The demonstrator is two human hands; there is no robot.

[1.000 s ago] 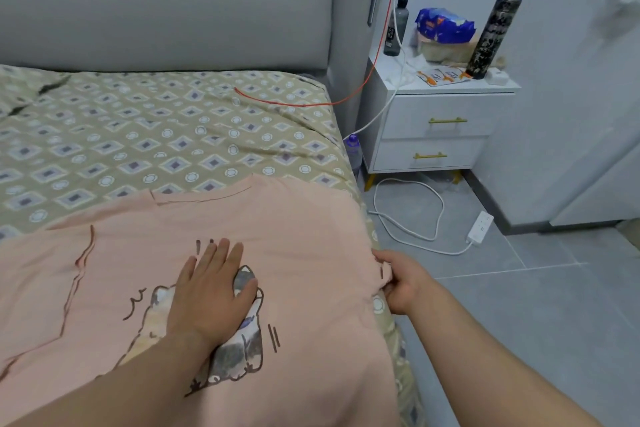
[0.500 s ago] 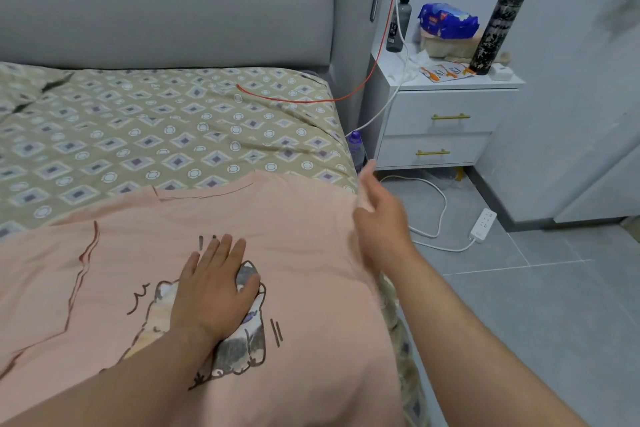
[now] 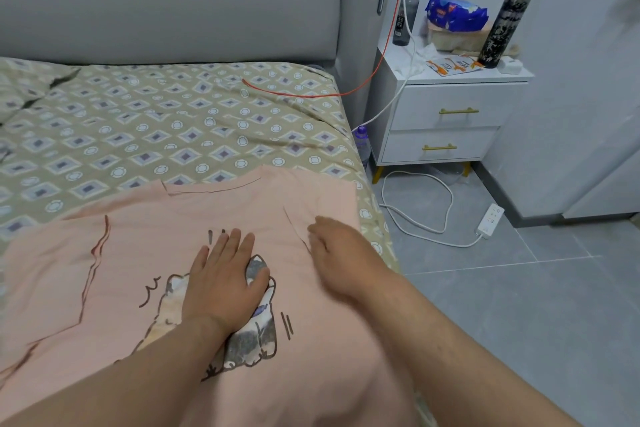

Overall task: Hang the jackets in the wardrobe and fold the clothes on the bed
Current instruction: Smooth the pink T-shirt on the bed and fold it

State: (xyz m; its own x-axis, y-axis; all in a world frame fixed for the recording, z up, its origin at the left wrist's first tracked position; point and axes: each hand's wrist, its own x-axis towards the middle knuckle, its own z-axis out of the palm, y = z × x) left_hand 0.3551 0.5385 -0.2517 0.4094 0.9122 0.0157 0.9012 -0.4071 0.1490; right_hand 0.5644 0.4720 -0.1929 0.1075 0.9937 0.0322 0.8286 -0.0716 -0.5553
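Currently, the pink shirt (image 3: 156,243) lies spread on the bed (image 3: 173,121). Left hand (image 3: 221,284) presses flat, fingers straight, on its cat print (image 3: 252,340); right hand (image 3: 341,260) rests palm-down alongside, gripping nothing.

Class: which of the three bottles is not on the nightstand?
The purple-capped bottle, low down between bed and nightstand; the dark bottle and the tall patterned flask stand on it.

A pink shirt (image 3: 166,253) lies spread on the bed (image 3: 173,121), lower centre of frame. The left grip (image 3: 221,284) lies flat on its cat print (image 3: 249,340). The right grip (image 3: 343,256), blurred, rests just right of it on the shirt.
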